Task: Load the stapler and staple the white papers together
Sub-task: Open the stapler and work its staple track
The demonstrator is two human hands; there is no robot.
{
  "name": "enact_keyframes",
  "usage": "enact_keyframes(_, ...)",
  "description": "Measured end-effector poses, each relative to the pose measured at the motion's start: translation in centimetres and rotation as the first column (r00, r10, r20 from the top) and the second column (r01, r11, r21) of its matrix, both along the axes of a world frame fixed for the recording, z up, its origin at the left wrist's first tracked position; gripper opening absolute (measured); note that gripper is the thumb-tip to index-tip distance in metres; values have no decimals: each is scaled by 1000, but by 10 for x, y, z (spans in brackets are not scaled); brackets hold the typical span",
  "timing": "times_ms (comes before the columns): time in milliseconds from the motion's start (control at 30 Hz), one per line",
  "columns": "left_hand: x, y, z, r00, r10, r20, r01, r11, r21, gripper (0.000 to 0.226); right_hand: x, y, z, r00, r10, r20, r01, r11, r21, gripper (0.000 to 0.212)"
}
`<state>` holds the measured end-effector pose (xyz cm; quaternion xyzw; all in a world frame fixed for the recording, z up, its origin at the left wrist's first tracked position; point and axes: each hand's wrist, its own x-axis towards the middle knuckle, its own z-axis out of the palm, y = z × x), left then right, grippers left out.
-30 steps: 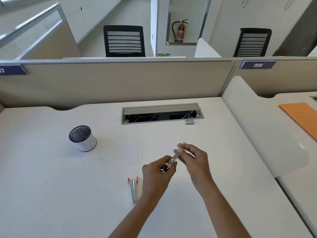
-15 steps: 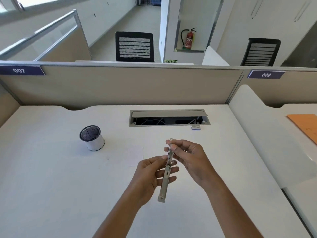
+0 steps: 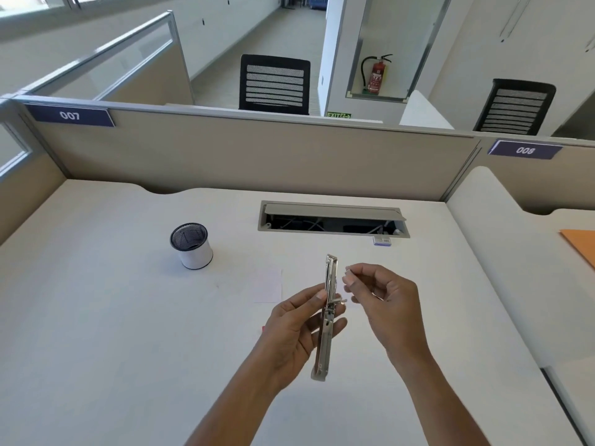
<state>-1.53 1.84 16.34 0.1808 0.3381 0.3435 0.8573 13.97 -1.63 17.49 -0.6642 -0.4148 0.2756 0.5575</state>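
My left hand [image 3: 296,329] grips a long silver metal stapler [image 3: 328,313], held upright above the desk with its channel facing right. My right hand [image 3: 380,294] is just to the right of the stapler's upper half, apart from it. Its thumb and forefinger pinch a small silvery piece that looks like a strip of staples [image 3: 348,269]. A white paper [image 3: 269,284] lies flat on the desk behind my left hand. A pink bit of another stapler part [image 3: 263,329] peeks out at the left edge of my left hand.
A white pen cup with a mesh top [image 3: 192,250] stands at the left. A small staple box [image 3: 382,241] sits by the open cable tray [image 3: 331,217]. Beige partitions close the back; an orange folder [image 3: 579,249] lies on the neighbouring desk.
My right hand has let go of the stapler's top end and drawn off to the right, pinching a small piece. The stapler has turned from slanted to upright in my left hand.
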Motion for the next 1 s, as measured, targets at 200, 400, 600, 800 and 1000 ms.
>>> enact_keyframes(200,-2,-3,2,999,24,47,-23,999,-23,22,-6,-8,14,921,-18,390,-43,988,146,9)
enact_keyframes(400,-3,-4,2,999,4,46,-4,1000,16,25,-8,-8,15,804,22,594,-173,965,199,15)
enact_keyframes(600,-4,-3,4,999,3,51,-4,1000,27,24,-8,-7,15,767,39,640,-198,964,178,18)
enact_keyframes(800,-3,-3,3,999,2,43,-2,1000,15,25,-4,-7,17,716,88,693,-248,959,135,12)
enact_keyframes(1000,-3,-5,3,999,21,39,-20,1000,-11,24,-1,-9,16,598,107,794,-303,948,100,10)
